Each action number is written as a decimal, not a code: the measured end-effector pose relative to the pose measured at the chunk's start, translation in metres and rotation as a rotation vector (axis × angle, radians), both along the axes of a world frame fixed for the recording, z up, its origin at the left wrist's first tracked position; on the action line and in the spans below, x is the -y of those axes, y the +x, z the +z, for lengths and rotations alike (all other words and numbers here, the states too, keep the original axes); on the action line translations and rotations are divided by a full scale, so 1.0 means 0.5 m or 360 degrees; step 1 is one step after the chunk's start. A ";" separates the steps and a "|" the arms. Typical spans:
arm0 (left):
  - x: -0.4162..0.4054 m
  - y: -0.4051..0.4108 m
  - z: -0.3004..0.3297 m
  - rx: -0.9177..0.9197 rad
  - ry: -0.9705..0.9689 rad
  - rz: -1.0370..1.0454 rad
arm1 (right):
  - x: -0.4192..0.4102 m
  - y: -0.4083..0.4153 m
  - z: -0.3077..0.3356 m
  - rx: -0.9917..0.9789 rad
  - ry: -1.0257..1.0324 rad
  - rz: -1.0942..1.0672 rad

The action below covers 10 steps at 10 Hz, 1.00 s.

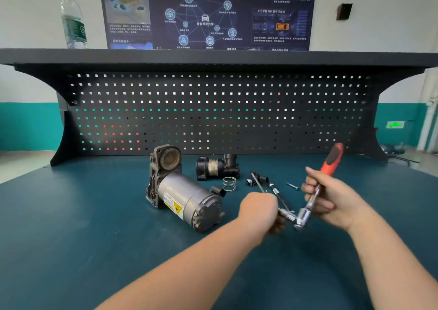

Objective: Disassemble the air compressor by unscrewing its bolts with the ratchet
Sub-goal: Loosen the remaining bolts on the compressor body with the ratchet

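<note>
Gripping the ratchet (pixel 315 191) by its metal shaft just below the red-and-black handle, the right hand (pixel 329 198) is holding it tilted, handle up and away, head down near the left hand (pixel 259 211). Left hand is curling closed around a short metal piece at the ratchet head; what exactly that piece is, cannot tell, motion blur. Both hands are hovering above the green bench mat (pixel 94 238), right of the air compressor (pixel 182 193). Compressor is lying on its side on the mat, silver motor can toward the camera, dark cylinder housing toward the pegboard (pixel 213 110), yellow warning label facing up. Behind it a black detached part (pixel 216 166) is sitting, with a spring (pixel 229 183) just beside. Long bolts (pixel 272 188) and a small screw (pixel 292 186) are lying near the hands. Water bottle (pixel 73 18) is standing on the shelf up top.
</note>
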State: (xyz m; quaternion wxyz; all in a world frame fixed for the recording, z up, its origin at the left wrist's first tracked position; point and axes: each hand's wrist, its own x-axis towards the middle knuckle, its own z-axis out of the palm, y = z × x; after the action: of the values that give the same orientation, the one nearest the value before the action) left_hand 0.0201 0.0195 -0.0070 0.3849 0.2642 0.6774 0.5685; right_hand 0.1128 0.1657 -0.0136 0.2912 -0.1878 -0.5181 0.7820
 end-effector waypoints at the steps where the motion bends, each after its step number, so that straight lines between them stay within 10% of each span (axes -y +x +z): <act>1: -0.027 -0.029 0.004 -0.0226 -0.0067 0.0102 | -0.009 -0.046 -0.037 0.0071 -0.0051 -0.0501; 4: -0.097 -0.081 -0.019 -0.1462 -0.0607 -0.0215 | -0.028 -0.071 -0.067 0.0259 -0.0149 -0.0681; 10: -0.096 -0.096 -0.051 -0.2013 -0.0668 -0.0112 | -0.041 -0.064 -0.078 0.0911 0.0004 -0.0821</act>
State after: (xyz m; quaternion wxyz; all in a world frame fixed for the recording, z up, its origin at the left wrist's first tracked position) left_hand -0.0281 0.0675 -0.0323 -0.0251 0.4882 0.8599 0.1471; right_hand 0.0810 0.1863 -0.0526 0.3222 -0.5224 -0.5150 0.5984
